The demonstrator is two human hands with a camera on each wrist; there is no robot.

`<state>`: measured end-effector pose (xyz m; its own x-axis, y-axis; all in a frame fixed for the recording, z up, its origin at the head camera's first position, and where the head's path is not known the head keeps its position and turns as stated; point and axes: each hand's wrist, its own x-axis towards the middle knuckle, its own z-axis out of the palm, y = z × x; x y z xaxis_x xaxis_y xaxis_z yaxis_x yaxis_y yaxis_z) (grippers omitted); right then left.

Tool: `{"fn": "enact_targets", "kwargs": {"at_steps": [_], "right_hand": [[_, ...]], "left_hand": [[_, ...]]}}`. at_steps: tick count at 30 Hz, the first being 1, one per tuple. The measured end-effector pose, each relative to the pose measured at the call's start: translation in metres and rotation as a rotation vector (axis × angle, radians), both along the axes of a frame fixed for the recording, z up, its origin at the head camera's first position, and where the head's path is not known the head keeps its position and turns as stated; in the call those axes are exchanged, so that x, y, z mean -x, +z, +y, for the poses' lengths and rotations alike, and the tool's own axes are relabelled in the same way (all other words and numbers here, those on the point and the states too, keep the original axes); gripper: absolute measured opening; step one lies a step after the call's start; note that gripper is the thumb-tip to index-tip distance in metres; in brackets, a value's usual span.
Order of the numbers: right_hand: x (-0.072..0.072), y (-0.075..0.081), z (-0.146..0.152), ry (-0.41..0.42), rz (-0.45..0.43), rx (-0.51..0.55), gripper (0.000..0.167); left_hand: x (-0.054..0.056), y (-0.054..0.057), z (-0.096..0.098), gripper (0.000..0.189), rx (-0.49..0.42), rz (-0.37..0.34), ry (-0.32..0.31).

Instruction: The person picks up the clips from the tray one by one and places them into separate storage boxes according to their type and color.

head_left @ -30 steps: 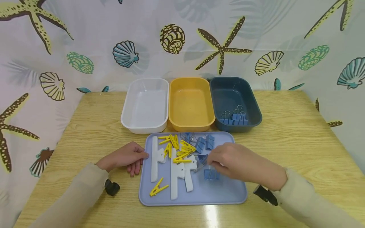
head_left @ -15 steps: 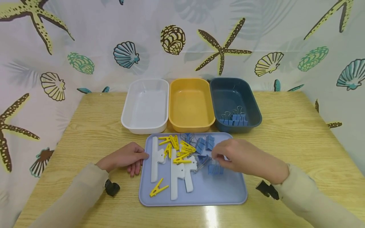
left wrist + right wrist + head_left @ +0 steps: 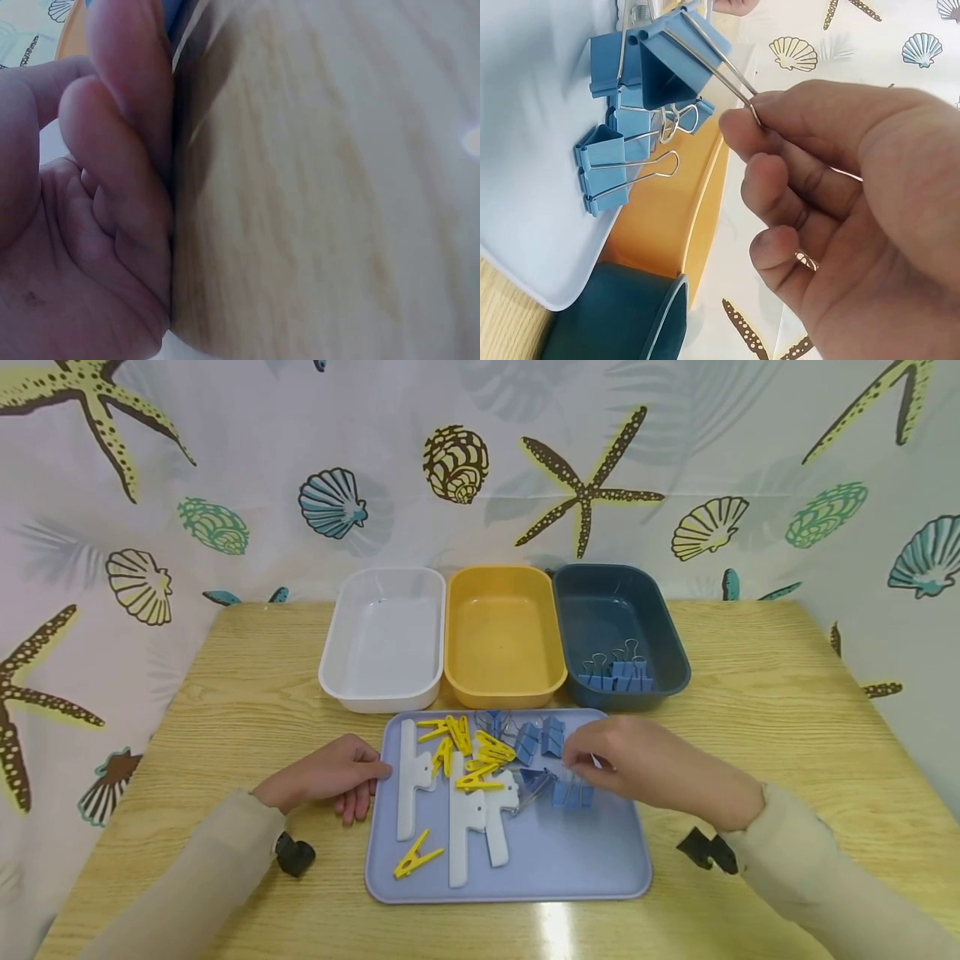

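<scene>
My right hand pinches a blue binder clip by its wire handle between thumb and index finger. That clip hangs over the right part of the pale blue tray. Other blue binder clips lie at the tray's back right, some overlapping. Yellow clothespins are heaped near the middle, and a single yellow clothespin lies at the front left. Several white bag clips spread over the left half. My left hand rests on the table, loosely curled, a fingertip at the tray's left rim.
Behind the tray stand a white bin, a yellow bin and a dark blue bin side by side. Several blue binder clips sit in the dark blue one. A patterned cloth hangs behind the wooden table.
My right hand has moved a little to the right and away from me, carrying the pinched binder clip with it. The left hand stays in place.
</scene>
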<state>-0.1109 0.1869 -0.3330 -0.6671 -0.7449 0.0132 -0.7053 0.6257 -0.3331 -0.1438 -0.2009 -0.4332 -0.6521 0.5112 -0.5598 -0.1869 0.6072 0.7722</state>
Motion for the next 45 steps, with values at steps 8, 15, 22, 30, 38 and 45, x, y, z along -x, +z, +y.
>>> {"fn": "enact_targets", "kwargs": {"at_steps": [8,15,22,30,38,45], "right_hand": [[0.006,0.001,0.004,-0.011,0.024,0.014,0.01],[0.01,0.0,0.009,-0.054,0.005,0.039,0.012],[0.013,0.0,0.01,-0.07,0.016,0.059,0.014],[0.017,0.004,0.012,-0.1,0.003,0.026,0.014],[0.019,0.007,0.013,-0.104,0.006,0.012,0.015],[0.022,0.011,0.016,-0.109,0.021,-0.003,0.015]], "left_hand": [[0.0,0.0,0.0,0.038,-0.001,-0.001,0.001],[0.0,0.0,0.0,0.037,-0.001,0.001,0.0],[0.0,-0.001,-0.001,0.038,-0.01,0.006,-0.004],[0.0,-0.001,-0.001,0.037,-0.003,0.005,-0.003],[0.0,-0.001,0.0,0.038,0.001,0.002,0.001],[0.0,-0.001,0.0,0.038,0.0,0.001,0.002]]}}
